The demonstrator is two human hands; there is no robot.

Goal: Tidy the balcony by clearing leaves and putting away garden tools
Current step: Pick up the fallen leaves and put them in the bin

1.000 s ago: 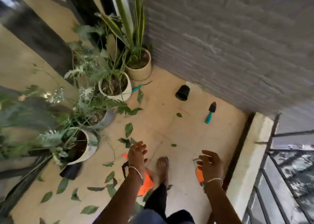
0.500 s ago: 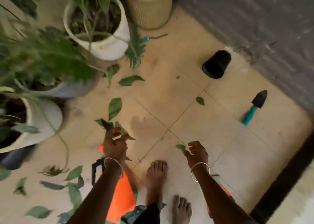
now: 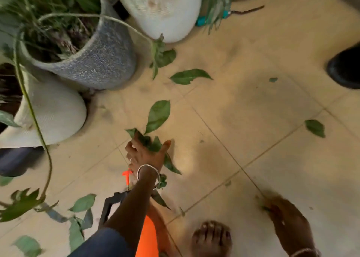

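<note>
My left hand (image 3: 145,154) grips a bunch of green leaves (image 3: 150,142) low over the tiled floor (image 3: 243,110). One long leaf (image 3: 157,115) sticks up out of the bunch. My right hand (image 3: 286,215) is blurred at the lower right and pinches a small green leaf against the floor. Loose leaves lie around: one (image 3: 189,76) near the pots, one (image 3: 314,127) at the right, several (image 3: 81,203) at the lower left. An orange dustpan (image 3: 147,237) with a black handle lies under my left forearm. A teal-handled tool (image 3: 224,15) lies behind the white pot.
Three pots crowd the left: a white one (image 3: 167,13) at the top, a grey speckled one (image 3: 101,61), another white one (image 3: 52,112). A long stem (image 3: 33,118) droops across them. A black pot (image 3: 344,69) lies at the right edge. My bare foot (image 3: 212,237) stands at the bottom.
The view has dropped closer to the floor. My left hand now holds more leaves, and my right hand has moved right and down onto a small leaf.
</note>
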